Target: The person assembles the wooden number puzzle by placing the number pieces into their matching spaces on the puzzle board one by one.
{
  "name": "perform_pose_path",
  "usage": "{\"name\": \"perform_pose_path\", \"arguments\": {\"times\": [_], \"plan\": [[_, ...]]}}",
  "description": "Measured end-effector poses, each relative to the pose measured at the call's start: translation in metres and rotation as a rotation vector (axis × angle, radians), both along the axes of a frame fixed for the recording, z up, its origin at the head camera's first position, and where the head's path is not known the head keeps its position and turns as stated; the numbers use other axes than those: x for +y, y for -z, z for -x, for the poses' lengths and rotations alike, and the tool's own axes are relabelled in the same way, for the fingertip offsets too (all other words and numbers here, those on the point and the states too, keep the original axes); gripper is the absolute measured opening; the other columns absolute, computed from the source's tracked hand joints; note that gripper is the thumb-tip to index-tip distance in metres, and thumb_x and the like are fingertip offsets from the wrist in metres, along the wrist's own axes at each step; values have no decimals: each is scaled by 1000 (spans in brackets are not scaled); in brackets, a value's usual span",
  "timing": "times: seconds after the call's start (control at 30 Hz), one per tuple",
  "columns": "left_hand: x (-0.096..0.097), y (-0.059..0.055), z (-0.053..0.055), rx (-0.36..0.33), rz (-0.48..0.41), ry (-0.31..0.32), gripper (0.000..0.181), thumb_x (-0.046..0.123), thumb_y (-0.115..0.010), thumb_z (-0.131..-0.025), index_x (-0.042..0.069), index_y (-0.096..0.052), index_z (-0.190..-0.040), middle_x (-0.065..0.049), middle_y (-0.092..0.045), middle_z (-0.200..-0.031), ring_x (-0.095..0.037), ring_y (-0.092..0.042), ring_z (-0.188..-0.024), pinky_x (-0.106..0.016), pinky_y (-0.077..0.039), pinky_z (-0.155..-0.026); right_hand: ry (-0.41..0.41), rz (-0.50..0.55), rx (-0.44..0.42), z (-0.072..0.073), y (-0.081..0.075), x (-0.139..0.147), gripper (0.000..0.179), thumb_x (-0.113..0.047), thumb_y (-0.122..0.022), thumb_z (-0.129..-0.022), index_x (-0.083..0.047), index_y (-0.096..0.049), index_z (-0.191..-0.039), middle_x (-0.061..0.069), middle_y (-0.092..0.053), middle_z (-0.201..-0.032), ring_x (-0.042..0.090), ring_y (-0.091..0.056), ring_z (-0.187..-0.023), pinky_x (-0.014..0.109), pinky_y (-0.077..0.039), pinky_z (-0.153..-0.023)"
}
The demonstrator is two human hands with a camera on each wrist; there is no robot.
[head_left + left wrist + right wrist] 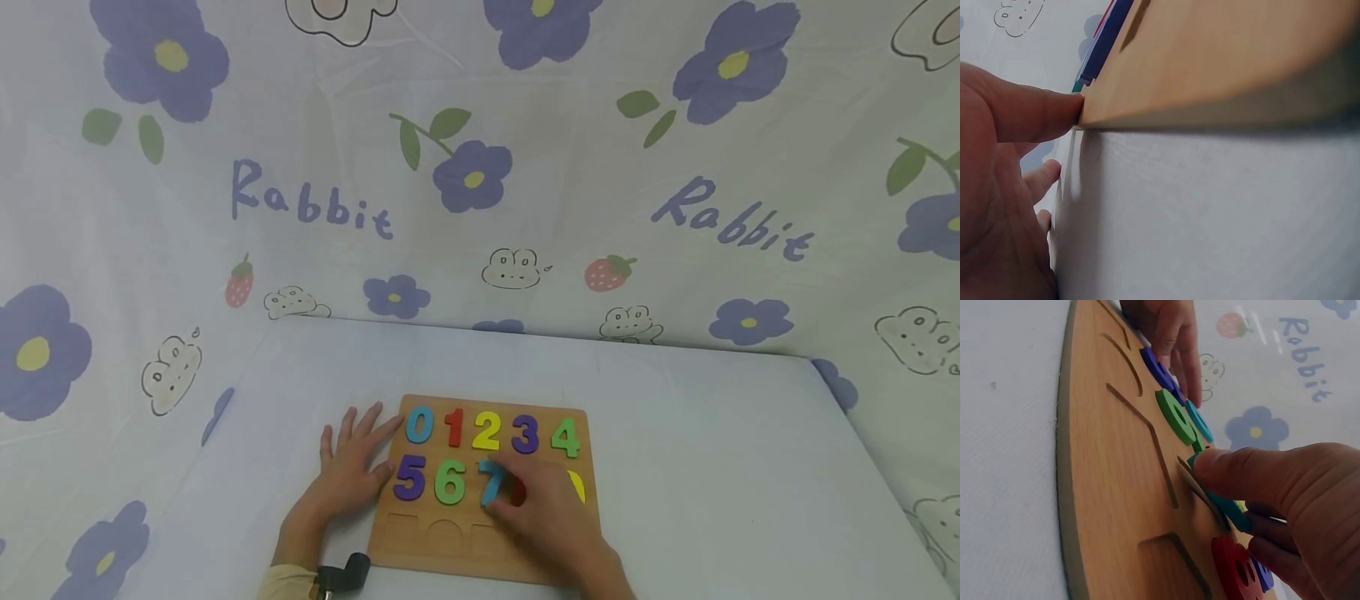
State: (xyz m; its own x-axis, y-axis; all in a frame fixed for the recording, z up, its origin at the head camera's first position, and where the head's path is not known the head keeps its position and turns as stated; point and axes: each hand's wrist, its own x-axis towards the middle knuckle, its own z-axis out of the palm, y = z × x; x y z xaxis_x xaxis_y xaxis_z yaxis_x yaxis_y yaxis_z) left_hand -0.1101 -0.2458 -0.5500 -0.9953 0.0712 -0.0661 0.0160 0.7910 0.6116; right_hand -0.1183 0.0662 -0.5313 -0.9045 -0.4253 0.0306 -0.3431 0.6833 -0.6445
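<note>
A wooden number puzzle board [435,560] lies on the white table. My right hand [551,508] pinches a blue number 7 [491,477] between thumb and fingers. In the right wrist view the 7 [1232,512] is tilted, partly above its recess. A red number piece [1232,565] beside it is half covered by this hand in the head view. My left hand [351,468], fingers spread, touches the board's left edge near the blue 0 [419,424] and the purple 5 [409,477]. In the left wrist view, its thumb [1041,115] presses against the board's side.
The red 1 [453,427], yellow 2 [487,431], purple 3 [525,434] and green 4 [566,437] fill the top row. A green 6 [450,482] and a partly hidden yellow piece [577,485] sit below. Bottom-row recesses show bare wood. A printed curtain [570,183] hangs behind.
</note>
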Motion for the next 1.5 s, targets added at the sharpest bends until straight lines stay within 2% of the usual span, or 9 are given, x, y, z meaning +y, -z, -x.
{"name": "perform_pose_path", "arguments": {"times": [0.17,0.37,0.6,0.77,1.03,1.2,1.33,1.4,1.5], "plan": [[0,0,0,-2,-6,3,66,13,-67,-100,19,-52,-164,-22,-26,-180,-56,-1,-167,-81,14,-126,-22,-22,5,2,3,-2,54,-28,-91,-91,-19,-74,-141,-8,-79,-128,10,-67,-107,38,-62,-101],[0,1,1,-7,-1,2,65,14,-67,-101,19,-52,-164,-21,-25,-181,-55,0,-168,-80,14,-126,-46,-48,-5,3,0,-5,55,-27,-91,-91,-18,-73,-142,-7,-78,-133,11,-69,-111,39,-62,-103],[0,2,1,-3,-5,0,65,14,-67,-101,19,-52,-164,-21,-25,-181,-55,0,-168,-80,15,-126,-73,-65,-28,6,-2,-6,56,-26,-91,-91,-18,-73,-144,-9,-78,-126,8,-60,-92,23,-55,-80],[0,1,1,-3,-3,1,65,14,-67,-102,19,-52,-164,-21,-25,-181,-55,0,-168,-80,15,-126,-71,-76,-22,6,-1,-6,58,-29,-91,-91,-18,-72,-144,-8,-78,-131,7,-61,-97,28,-60,-90],[1,2,1,-10,5,-2,65,14,-67,-101,20,-51,-165,-21,-25,-181,-55,0,-168,-80,15,-126,-84,-66,-2,5,-1,-5,60,-29,-91,-91,-17,-71,-146,-5,-77,-136,9,-67,-109,39,-62,-103],[2,2,1,1,-3,-3,65,13,-67,-101,19,-52,-164,-21,-26,-181,-55,-1,-168,-80,15,-126,-78,-70,2,5,0,-4,59,-29,-91,-91,-17,-71,-145,-6,-78,-135,9,-68,-111,40,-62,-103],[2,8,1,58,-34,5,65,13,-67,-99,17,-54,-162,-24,-28,-179,-58,-2,-166,-81,14,-126,-32,-35,-23,4,-1,0,55,-29,-90,-92,-22,-72,-143,-9,-78,-126,13,-68,-108,37,-62,-98],[1,10,1,77,-49,5,65,13,-67,-98,16,-54,-162,-25,-29,-178,-59,-3,-166,-81,14,-125,-2,-12,-35,4,-3,4,53,-30,-89,-92,-24,-72,-143,-10,-77,-126,14,-68,-113,37,-63,-98],[-1,12,0,83,-54,3,66,14,-67,-98,16,-53,-163,-26,-29,-178,-59,-3,-166,-81,14,-125,41,22,-56,4,-10,13,52,-33,-86,-96,-25,-72,-145,-10,-76,-136,18,-69,-128,44,-62,-107]]}}
